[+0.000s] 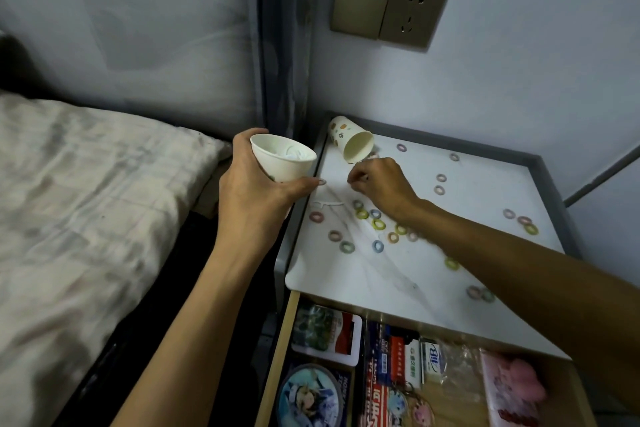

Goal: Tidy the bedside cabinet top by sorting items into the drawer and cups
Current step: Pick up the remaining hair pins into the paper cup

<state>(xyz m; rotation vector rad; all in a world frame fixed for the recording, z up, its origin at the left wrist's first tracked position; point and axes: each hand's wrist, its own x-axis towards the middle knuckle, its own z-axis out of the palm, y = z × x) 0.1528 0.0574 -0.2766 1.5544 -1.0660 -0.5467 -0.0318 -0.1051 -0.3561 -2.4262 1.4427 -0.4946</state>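
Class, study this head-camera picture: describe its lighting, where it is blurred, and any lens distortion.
Head view: dim, bluish light, no glare on the cabinet top; the right hand and its forearm look dark; the rings beside that forearm are smeared, while the paper cup in the left hand is fairly crisp; the wide lens skews the wall socket plate.

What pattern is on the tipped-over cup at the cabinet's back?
The tipped-over cup is cream with small scattered spots, some orange; seen in the head view.
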